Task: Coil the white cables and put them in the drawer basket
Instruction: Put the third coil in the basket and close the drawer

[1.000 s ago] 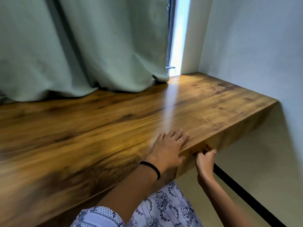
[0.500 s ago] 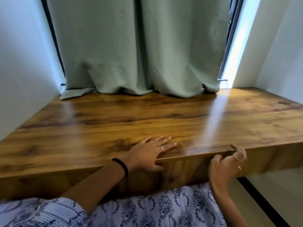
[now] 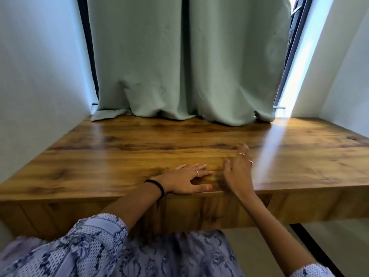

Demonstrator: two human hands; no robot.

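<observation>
Left hand point(image 3: 184, 180) flat at desk point(image 3: 119, 156) front edge; right hand point(image 3: 238, 168), blurred, seemingly open, holds nothing.

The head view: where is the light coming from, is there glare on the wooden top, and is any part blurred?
Head view: daylight enters through the gap right of the green curtain; a bright streak of glare crosses the wooden desk top on the right; the right hand is motion-blurred, the left hand sharper; wide-angle distortion slants the walls.

Left hand point(image 3: 184, 179) lies flat; right hand point(image 3: 238, 169) raised, fingers point(image 3: 242, 147) spread.
</observation>
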